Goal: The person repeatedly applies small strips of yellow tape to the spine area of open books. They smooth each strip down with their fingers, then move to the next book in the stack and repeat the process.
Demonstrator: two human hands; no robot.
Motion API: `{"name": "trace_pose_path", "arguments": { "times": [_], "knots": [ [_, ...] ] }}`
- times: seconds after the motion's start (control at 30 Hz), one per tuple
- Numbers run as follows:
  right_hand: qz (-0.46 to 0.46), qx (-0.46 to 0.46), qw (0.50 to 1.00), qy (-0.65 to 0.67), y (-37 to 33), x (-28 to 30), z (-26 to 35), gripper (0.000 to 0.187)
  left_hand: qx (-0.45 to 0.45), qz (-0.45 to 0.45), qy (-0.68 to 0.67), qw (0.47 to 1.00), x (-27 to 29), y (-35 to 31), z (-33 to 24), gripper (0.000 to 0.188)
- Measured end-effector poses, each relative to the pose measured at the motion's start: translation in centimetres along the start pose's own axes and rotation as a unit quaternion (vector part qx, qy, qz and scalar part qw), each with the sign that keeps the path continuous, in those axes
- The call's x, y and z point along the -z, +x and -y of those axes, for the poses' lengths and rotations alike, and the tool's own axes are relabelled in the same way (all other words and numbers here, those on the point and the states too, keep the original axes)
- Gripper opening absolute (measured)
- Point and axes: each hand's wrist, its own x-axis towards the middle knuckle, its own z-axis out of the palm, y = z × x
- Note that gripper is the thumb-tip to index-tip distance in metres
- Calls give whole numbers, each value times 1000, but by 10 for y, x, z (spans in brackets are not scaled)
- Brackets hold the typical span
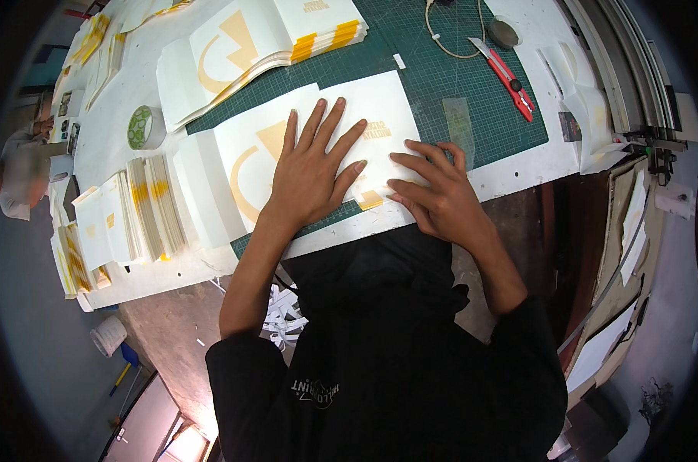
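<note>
A white printed sheet (241, 154) with yellow shapes lies on the green cutting mat (441, 77). My left hand (314, 173) presses flat on the sheet's middle, fingers spread. My right hand (434, 192) rests on the sheet's right edge near the table's front, fingers bent with the tips pushing down on the paper. Neither hand holds anything.
A stack of the same printed sheets (287, 35) lies at the back. Folded stacks (141, 212) stand at the left beside a tape roll (145, 127). A red utility knife (507, 77) and a clear ruler (458, 123) lie on the right. Another person (22, 169) sits far left.
</note>
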Motion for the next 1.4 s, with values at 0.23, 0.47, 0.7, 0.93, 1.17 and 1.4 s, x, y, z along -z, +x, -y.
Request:
{"name": "trace_pose_path", "arguments": {
  "times": [0.23,0.47,0.7,0.93,1.17,1.4],
  "knots": [
    [0,-1,1000,0,0,-4,-1,15,-1,-3,-3,1000,0,0,0,56],
    [-1,-11,1000,21,1,-3,-3,16,-1,-11,-8,1000,0,0,0,55],
    [1,4,1000,-12,4,-2,-3,21,3,-11,-9,1000,0,0,0,55],
    [-34,70,994,-79,-2,-17,-5,21,1,-9,-10,1000,1,1,0,56],
    [-24,60,997,-39,-2,-15,0,23,3,-12,-4,1000,-1,0,1,56],
    [-12,72,996,-57,-1,-14,-3,20,4,-12,-7,1000,-2,0,1,55]
  ]
}}
